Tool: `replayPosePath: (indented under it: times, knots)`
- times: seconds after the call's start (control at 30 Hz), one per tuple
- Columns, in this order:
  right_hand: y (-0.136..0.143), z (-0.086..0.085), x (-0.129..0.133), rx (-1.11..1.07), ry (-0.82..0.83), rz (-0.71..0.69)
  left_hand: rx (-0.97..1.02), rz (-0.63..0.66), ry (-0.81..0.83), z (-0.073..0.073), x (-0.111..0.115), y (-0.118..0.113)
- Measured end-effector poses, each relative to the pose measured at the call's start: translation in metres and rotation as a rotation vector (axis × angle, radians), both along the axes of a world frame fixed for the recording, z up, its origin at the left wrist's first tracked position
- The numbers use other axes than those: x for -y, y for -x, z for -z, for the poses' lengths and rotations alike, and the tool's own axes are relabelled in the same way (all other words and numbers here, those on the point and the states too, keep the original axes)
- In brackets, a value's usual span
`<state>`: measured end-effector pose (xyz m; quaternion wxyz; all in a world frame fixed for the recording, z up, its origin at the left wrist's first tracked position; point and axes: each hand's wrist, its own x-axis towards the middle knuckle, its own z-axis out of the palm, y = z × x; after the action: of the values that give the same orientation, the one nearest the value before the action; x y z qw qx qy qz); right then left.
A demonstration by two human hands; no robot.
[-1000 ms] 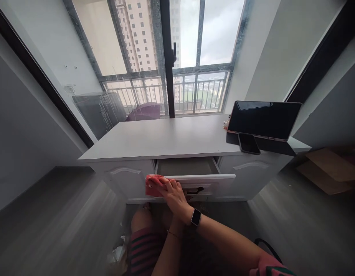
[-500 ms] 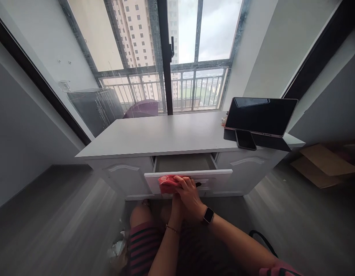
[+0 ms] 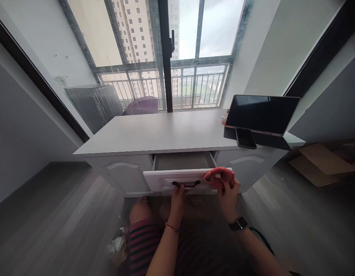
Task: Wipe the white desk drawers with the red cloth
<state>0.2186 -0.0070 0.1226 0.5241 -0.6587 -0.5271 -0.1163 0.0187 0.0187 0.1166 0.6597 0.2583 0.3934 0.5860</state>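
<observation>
Honestly, I see the right hand (image 3: 229,197) pinching the red cloth (image 3: 220,175) at the drawer's (image 3: 156,181) two-o'clock corner, the left hand (image 3: 178,200) curled on the handle (image 3: 191,186); lopsided pressure could jam the runners.

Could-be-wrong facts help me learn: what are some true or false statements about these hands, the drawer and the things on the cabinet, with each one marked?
1. The right hand holds a red cloth. True.
2. The drawer is fully shut. False: it is partly open.
3. The left hand is at the dark drawer handle. True.
4. The phone lies on the floor. False: it is on the cabinet, by the tablet.
5. The smartwatch is on the right wrist. True.
</observation>
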Motion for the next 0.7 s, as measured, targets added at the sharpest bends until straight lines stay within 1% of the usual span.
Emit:
replayPosePath:
  times: [0.1, 0.17, 0.33, 0.47, 0.57, 0.67, 0.7]
  knots:
    - [-0.004, 0.009, 0.001, -0.098, 0.027, 0.085, 0.013, -0.002, 0.019, 0.002, -0.001, 0.001]
    - [-0.002, 0.015, 0.000, -0.165, 0.048, 0.104, 0.029, -0.002, 0.017, 0.002, -0.002, 0.001]
    - [0.008, 0.036, -0.001, -0.305, 0.107, 0.074, 0.060, 0.006, 0.029, 0.003, -0.001, 0.000]
    - [0.029, 0.051, -0.003, -0.408, 0.114, 0.043, 0.083, -0.008, 0.039, -0.002, 0.001, -0.001]
    - [0.053, 0.051, -0.005, -0.575, 0.153, -0.013, 0.060, -0.008, 0.028, -0.010, 0.004, -0.001]
    - [0.077, 0.043, -0.007, -0.822, 0.216, -0.089, 0.081, 0.007, 0.056, -0.017, 0.005, -0.001]
    - [0.084, 0.039, -0.008, -0.877, 0.220, -0.134, 0.095, 0.009, 0.078, -0.018, 0.006, -0.001]
